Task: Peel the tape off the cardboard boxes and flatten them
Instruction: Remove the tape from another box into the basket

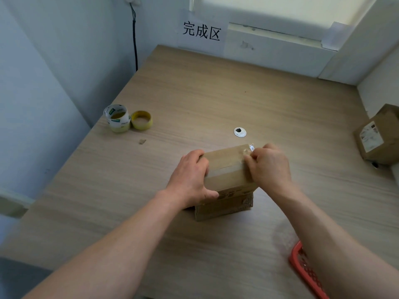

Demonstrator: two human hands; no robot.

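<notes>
A small brown cardboard box (226,167) stands on the wooden table (216,100), near its middle. Clear tape (250,147) runs across the top and is lifted and crumpled at the far right corner. My left hand (192,175) grips the box's left side, thumb on the near face. My right hand (269,167) is at the top right edge, its fingers curled and pinching the loose end of the tape. A second taped cardboard box (380,134) with a white label lies at the right edge of the table.
Two tape rolls (117,118) (141,120) sit at the left of the table, a small cardboard scrap (142,141) near them. A round cable grommet (239,132) lies behind the box. A red basket (306,270) shows at the lower right. A paper sign (201,32) hangs on the back wall.
</notes>
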